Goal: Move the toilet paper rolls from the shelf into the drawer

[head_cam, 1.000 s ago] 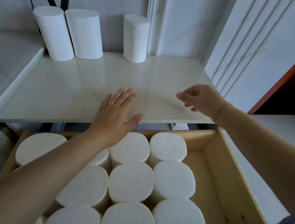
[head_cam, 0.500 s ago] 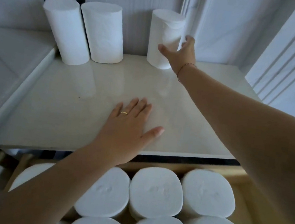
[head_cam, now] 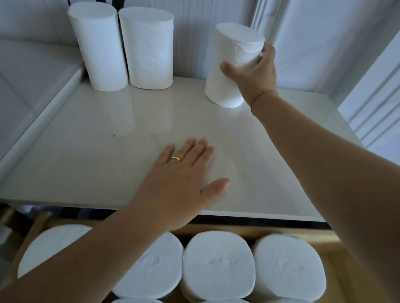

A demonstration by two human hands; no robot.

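Observation:
Three white toilet paper rolls stand upright at the back of the pale shelf (head_cam: 89, 161). Two of them, the left roll (head_cam: 95, 46) and the middle roll (head_cam: 146, 48), touch each other at the back left. The third roll (head_cam: 228, 70) stands apart to the right, and my right hand (head_cam: 256, 74) wraps around its right side, thumb in front and fingers behind. My left hand (head_cam: 184, 182) lies flat, palm down, on the shelf near its front edge, holding nothing. Below the shelf the wooden drawer (head_cam: 359, 289) is pulled out, packed with several upright rolls (head_cam: 218, 269).
A white ledge (head_cam: 7, 103) adjoins the shelf on the left. Pale wall panels close the back and right side. Black bars cross behind the two left rolls. The drawer shows bare wood along its right side.
My right hand went from the shelf's front edge to the back and closed around the right roll. My left hand settled flat on the shelf. The view moved closer to the shelf.

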